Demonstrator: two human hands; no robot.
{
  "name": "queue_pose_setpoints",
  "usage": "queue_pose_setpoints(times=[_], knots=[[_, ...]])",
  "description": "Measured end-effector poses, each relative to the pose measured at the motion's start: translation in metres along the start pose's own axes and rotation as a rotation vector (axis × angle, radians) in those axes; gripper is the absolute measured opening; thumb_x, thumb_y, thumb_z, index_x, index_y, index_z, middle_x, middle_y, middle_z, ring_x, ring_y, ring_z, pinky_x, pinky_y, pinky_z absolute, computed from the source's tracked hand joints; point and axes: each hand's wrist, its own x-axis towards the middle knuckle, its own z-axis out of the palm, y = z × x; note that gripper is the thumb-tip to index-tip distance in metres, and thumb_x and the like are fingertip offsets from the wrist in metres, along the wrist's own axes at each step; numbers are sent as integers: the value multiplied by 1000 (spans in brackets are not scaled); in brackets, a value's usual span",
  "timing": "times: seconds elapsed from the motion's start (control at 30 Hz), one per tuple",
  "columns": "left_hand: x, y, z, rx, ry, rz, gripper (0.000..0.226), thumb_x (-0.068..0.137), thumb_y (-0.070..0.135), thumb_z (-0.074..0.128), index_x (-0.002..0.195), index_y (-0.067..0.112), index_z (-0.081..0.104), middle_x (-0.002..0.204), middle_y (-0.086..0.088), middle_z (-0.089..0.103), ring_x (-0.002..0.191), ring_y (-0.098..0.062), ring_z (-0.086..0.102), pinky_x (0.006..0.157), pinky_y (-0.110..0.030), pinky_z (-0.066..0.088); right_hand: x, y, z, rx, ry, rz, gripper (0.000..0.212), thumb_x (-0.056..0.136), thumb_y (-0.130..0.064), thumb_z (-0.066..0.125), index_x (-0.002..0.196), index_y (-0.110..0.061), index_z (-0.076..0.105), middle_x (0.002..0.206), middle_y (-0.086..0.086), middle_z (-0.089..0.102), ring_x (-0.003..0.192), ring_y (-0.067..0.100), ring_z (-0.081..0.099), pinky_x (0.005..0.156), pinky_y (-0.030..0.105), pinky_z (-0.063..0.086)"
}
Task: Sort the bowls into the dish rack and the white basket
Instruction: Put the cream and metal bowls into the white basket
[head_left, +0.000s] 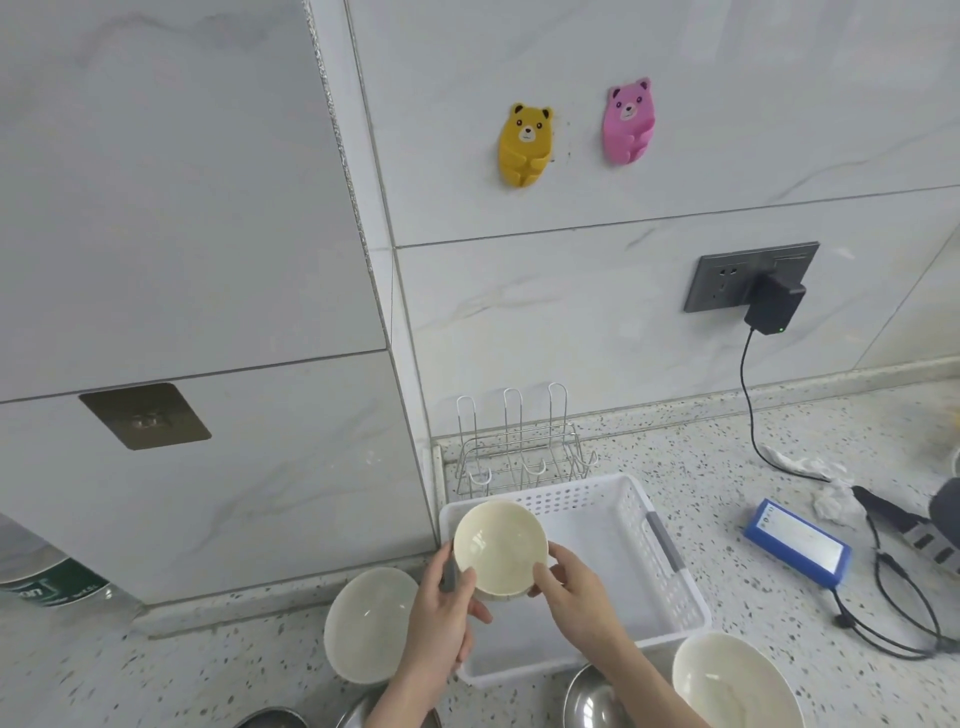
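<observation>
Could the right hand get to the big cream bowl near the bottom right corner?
Probably yes, once freed: the right hand now helps hold a small bowl, but the big cream bowl sits open on the counter beside that forearm, nothing covering it.

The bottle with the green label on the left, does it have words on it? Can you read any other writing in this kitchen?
Green label on the bottle: white letters, seemingly "on", cut off and too blurred to read for sure.
Blue box on the counter: small marks on its pale top, too small to read.
Wall socket and black charger: no writing readable.
Yellow bear holder, pink bear holder: faces only, no words.
</observation>
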Motion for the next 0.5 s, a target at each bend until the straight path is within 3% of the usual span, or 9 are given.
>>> queue_pose_setpoints(times=[0.17,0.33,0.5], knots=[[6,-5,0,-19,10,-3,36,102,24,52,123,53,45,61,-13,68,29,-15,30,31,-18,23,3,3,3,-60,2,-31,19,94,-38,50,105,-53,52,74,-11,71,76,1,63,69,22,49],[9,-6,0,8,-7,-4,43,102,17,51,131,46,41,54,-11,64,28,-15,28,31,-18,24,5,7,4,-108,10,-42,24,97,-37,45,102,-59,51,72,-10,65,72,0,59,72,26,48],[11,-6,0,16,-31,-9,57,102,12,47,143,49,32,55,-12,65,29,-14,27,31,-18,23,5,6,6,-192,-10,-71,32,96,-38,44,123,-55,48,77,-9,61,66,1,54,64,21,44]])
